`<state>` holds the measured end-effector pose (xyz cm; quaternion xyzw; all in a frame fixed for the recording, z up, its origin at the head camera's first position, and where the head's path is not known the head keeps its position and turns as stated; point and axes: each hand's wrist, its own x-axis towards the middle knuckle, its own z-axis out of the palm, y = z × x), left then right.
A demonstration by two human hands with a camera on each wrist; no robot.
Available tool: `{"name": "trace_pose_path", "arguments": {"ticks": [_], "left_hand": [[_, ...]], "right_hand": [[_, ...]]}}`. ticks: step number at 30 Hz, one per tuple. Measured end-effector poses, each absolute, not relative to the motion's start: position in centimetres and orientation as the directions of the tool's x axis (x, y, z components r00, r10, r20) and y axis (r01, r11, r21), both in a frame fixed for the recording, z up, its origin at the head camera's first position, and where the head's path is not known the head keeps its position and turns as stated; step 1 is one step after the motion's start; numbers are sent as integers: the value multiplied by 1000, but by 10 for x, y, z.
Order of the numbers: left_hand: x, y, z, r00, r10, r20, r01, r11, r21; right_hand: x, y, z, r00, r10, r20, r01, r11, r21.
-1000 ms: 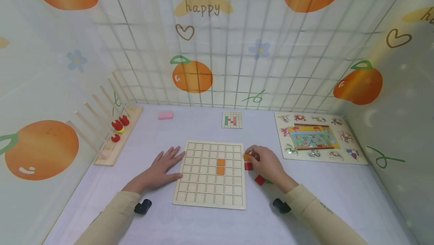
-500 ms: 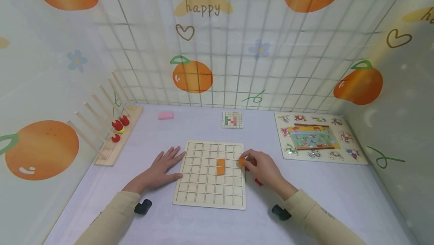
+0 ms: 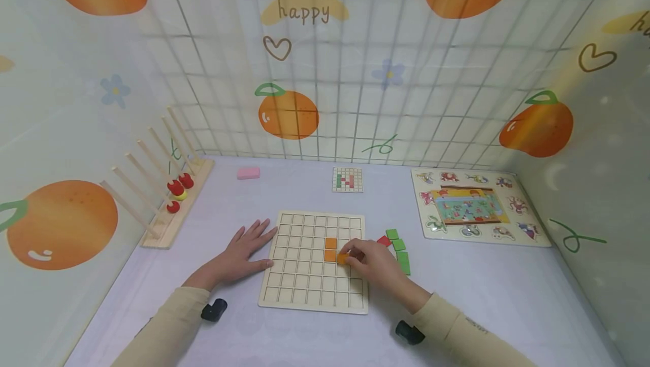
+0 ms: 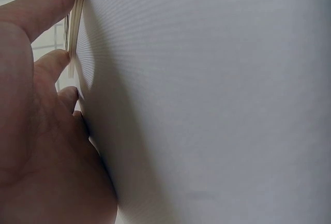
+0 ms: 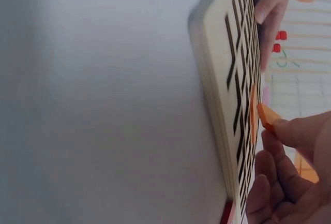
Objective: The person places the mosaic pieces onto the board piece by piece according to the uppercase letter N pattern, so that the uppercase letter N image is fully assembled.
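A square wooden grid board (image 3: 299, 285) lies on the table in the head view, with two orange square tiles (image 3: 330, 249) set one above the other in its cells. My right hand (image 3: 378, 265) pinches a third orange tile (image 5: 268, 116) between thumb and fingers. That tile is tilted, close over the board just right of the lower orange tile. My left hand (image 3: 242, 254) lies spread on the table to the left, its thumb and index fingertips at the board's left edge. In the left wrist view the fingers (image 4: 51, 66) reach that edge.
Several green tiles (image 3: 402, 260) and a red tile (image 3: 383, 241) lie right of the board, partly behind the right hand. Behind it are a small pattern card (image 3: 347, 179) and a pink block (image 3: 248, 173). A peg rack (image 3: 162, 231) stands left; a picture puzzle (image 3: 469, 206) lies right.
My right hand has lifted an orange tile from beside the board and carried it left over the grid. Green tiles at the right now show. The left hand has stayed still.
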<state>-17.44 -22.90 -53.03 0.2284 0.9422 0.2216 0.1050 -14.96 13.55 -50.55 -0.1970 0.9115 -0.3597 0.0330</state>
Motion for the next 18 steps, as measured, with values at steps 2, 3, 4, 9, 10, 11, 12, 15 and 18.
{"name": "trace_pose_path", "arguments": {"ticks": [2, 3, 4, 9, 10, 11, 12, 15, 18], "left_hand": [[-174, -229, -530, -873, 478, -96, 385, 797, 466], [-174, -229, -530, -873, 478, -95, 386, 797, 465], [-174, -229, -530, -873, 479, -94, 387, 796, 465], [-174, -229, -529, -871, 481, -94, 389, 795, 466], [-174, -229, -529, -871, 481, -95, 388, 795, 467], [-173, -229, -528, -871, 481, -97, 387, 795, 467], [-173, -229, -527, -871, 482, -96, 387, 794, 469], [-172, -229, -526, -871, 481, -96, 386, 794, 469], [-172, -229, -525, -871, 484, -85, 391, 788, 475]], "right_hand": [[-148, 132, -506, -913, -400, 83, -347, 651, -676], [-147, 130, -507, -910, -406, 83, -350, 646, -679], [-146, 128, -506, -908, -411, 79, -350, 642, -683], [-142, 120, -509, -903, -424, 70, -357, 650, -671], [-142, 119, -509, -903, -424, 67, -356, 652, -669], [-141, 117, -510, -903, -424, 66, -358, 658, -663], [-141, 116, -510, -904, -422, 62, -355, 664, -658], [-139, 111, -511, -903, -427, 47, -353, 677, -646], [-138, 107, -513, -896, -441, 45, -367, 681, -634]]}}
